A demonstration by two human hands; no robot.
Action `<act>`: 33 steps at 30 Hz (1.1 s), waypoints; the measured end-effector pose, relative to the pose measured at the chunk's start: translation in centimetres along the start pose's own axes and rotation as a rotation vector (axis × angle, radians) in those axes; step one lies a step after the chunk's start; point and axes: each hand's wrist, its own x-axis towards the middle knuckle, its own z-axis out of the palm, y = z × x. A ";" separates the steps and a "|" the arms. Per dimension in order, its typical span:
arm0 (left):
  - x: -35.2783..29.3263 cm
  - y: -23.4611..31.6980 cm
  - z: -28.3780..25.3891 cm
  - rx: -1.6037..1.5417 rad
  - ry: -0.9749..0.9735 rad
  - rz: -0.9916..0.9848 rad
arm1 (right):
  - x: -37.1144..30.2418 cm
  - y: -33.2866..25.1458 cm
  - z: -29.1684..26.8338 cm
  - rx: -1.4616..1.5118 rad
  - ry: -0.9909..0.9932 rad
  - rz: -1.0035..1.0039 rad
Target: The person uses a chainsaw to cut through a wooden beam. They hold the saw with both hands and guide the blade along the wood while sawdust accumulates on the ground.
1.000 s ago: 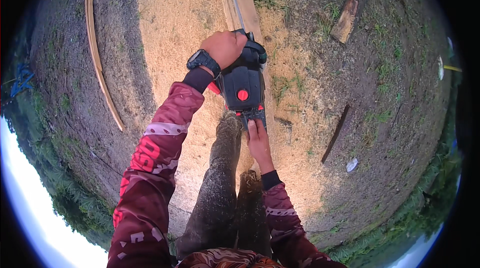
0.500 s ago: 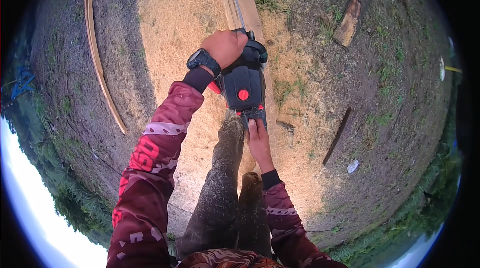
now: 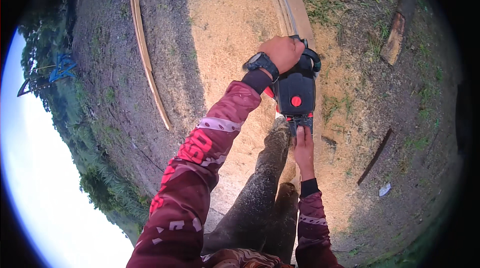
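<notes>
A black chainsaw (image 3: 296,88) with red parts is between my two hands, its bar stretching away along a long wooden plank (image 3: 298,5). My left hand (image 3: 283,53), with a dark watch at the wrist, is closed round the front handle. At the back, my right hand (image 3: 304,150) is closed on the rear handle, which partly hides its fingers. The saw body lies over the near part of the plank, and my legs stand just behind it. Whether the chain is running cannot be told.
Pale sawdust (image 3: 230,43) covers the ground around the plank. A thin wooden strip (image 3: 145,58) lies at the left. On the right are a log with a cut end (image 3: 393,40), a dark narrow stick (image 3: 375,156) and a small white scrap (image 3: 384,189).
The whole view has swung left, so the saw, plank and hands appear farther right. Both hands keep their hold on the chainsaw, with no clear shift along the plank.
</notes>
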 end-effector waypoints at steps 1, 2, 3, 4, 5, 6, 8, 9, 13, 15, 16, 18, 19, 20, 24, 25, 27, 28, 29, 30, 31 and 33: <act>0.1 -0.3 -0.2 0.020 -0.001 0.003 | 0.3 0.0 0.9 0.006 -0.005 -0.003; 0.3 -1.1 -0.6 0.023 0.000 0.005 | 0.6 0.0 2.0 0.012 -0.020 -0.004; 0.6 -1.3 -0.8 0.065 0.012 0.051 | 0.7 -0.1 1.9 0.005 -0.016 -0.001; 0.9 -1.8 -1.2 0.115 0.029 0.094 | 1.1 -0.3 2.2 0.003 -0.005 -0.040; 1.5 -2.0 -1.3 0.101 0.031 0.100 | 1.5 -0.6 2.0 -0.006 0.006 -0.041; 1.9 -2.5 -1.6 0.144 0.038 0.132 | 1.7 -0.9 2.4 -0.012 -0.005 -0.034; 2.2 -3.1 -1.7 0.189 0.043 0.172 | 2.1 -1.5 2.9 -0.076 0.028 -0.056; 2.4 -3.2 -1.7 0.184 0.045 0.173 | 2.2 -1.6 3.0 -0.080 0.032 -0.057; 2.8 -2.0 -2.1 0.085 0.009 0.053 | 2.9 -1.2 2.3 -0.055 0.008 -0.030; 3.0 -1.9 -2.6 0.009 -0.027 -0.055 | 2.8 -1.8 2.7 -0.025 -0.008 -0.001; 3.2 -2.4 -2.7 0.043 -0.034 -0.035 | 2.9 -1.9 3.1 -0.025 -0.010 -0.001; 3.6 -2.8 -2.8 0.074 -0.041 -0.012 | 3.1 -1.9 3.5 -0.019 -0.030 -0.025; 3.8 -2.8 -2.9 0.103 -0.019 0.042 | 3.4 -2.0 3.4 -0.020 -0.026 -0.026; 4.0 -2.8 -3.0 0.132 0.003 0.095 | 3.8 -2.0 3.4 -0.032 -0.023 -0.031; 5.2 -4.3 -3.1 0.127 0.066 0.126 | 5.1 -2.7 4.1 -0.087 -0.012 -0.078; 5.5 -4.4 -3.3 0.171 0.070 0.169 | 5.1 -3.0 4.2 -0.088 -0.010 -0.077; 5.9 -4.8 -3.4 0.211 0.077 0.213 | 5.3 -3.6 4.3 -0.094 -0.022 -0.030; 5.9 -5.0 -3.3 0.225 0.078 0.233 | 5.5 -3.5 4.4 -0.098 -0.019 -0.033; 6.0 -5.2 -3.3 0.239 0.079 0.252 | 5.7 -3.4 4.6 -0.095 -0.008 -0.059; 6.3 -5.2 -3.1 0.231 0.084 0.255 | 5.9 -3.0 4.5 -0.095 0.006 -0.086; 6.6 -5.2 -2.9 0.212 0.067 0.210 | 6.2 -2.7 4.4 -0.102 0.013 -0.089; 7.1 -5.1 -3.2 0.190 0.053 0.165 | 6.5 -3.0 4.7 -0.097 0.015 -0.124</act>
